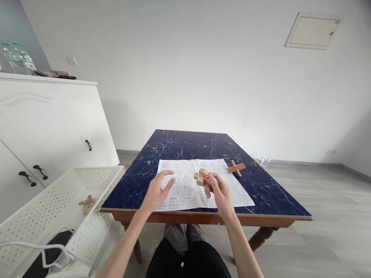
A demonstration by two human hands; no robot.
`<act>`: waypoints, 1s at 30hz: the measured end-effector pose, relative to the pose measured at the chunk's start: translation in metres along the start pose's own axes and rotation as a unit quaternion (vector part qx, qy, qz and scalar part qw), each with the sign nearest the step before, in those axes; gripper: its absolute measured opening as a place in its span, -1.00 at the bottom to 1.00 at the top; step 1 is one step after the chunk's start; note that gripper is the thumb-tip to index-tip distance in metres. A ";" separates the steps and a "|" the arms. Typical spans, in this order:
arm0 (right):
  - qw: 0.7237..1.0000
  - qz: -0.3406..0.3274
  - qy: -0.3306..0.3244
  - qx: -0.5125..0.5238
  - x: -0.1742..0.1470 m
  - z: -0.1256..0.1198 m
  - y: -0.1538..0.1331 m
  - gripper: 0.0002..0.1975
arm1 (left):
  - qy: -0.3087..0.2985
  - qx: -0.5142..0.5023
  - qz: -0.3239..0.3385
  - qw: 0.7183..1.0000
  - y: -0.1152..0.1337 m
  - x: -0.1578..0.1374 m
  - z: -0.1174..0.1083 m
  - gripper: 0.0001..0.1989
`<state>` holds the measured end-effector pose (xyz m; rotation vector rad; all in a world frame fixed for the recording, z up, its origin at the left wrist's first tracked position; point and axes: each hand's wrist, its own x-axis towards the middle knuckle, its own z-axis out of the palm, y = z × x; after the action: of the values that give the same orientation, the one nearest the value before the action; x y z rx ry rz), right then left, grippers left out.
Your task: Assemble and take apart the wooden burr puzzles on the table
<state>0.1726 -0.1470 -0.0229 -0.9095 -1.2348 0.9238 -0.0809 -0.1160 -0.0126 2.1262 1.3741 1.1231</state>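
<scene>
- Table (pixel 179 148), dark blue with pale marbled veins and a wooden edge, fills the middle of the view and sits straight in front of the seated person, so both forearms reach it easily.
- Cabinet (pixel 43 127), white with dark handles, stands along the wall to the left; water bottles (pixel 17 58) rest on its top, well apart from the hands.
- Perforated white tray (pixel 95 181) sits just beside the table's left edge, low and open at the top. It holds a small wooden cross (pixel 87 203), and a dark flat thing with a white cable lies at its near end.
- Printed sheet (pixel 188 185) lies flat on the table's near half, its diagrams facing the person, apparently for reading while the hands are busy above it.
- Left hand (pixel 158 191) hovers over the sheet's left part, fingers spread wide and holding nothing; whether the fingertips touch the paper I cannot tell.
- Right hand (pixel 220 191) is raised above the sheet and pinches the wooden block puzzle (pixel 201 177) at its right side between thumb and fingers, lifting it clear of the paper, probably so its faces can be seen.
- Second wooden cross (pixel 237 168) lies on the table at the sheet's far right corner, near the held puzzle but not touching it.
</scene>
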 end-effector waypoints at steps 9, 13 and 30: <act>0.984 0.022 -0.099 0.148 -0.023 0.014 -0.010 -0.67 | -0.200 -0.317 0.013 0.927 0.067 0.004 0.025 -0.31; 0.995 0.002 -0.073 0.066 -0.027 0.008 -0.019 -0.66 | -0.173 -0.324 -0.017 0.930 0.069 0.004 0.027 -0.25; 0.996 -0.058 0.028 -0.056 -0.036 0.003 -0.033 -0.67 | -0.147 -0.348 0.012 0.926 0.091 0.003 0.037 -0.27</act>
<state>0.1690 -0.1923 -0.0042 -0.9346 -1.2882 0.7385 0.0019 -0.1511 0.0272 1.6893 0.6674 1.0394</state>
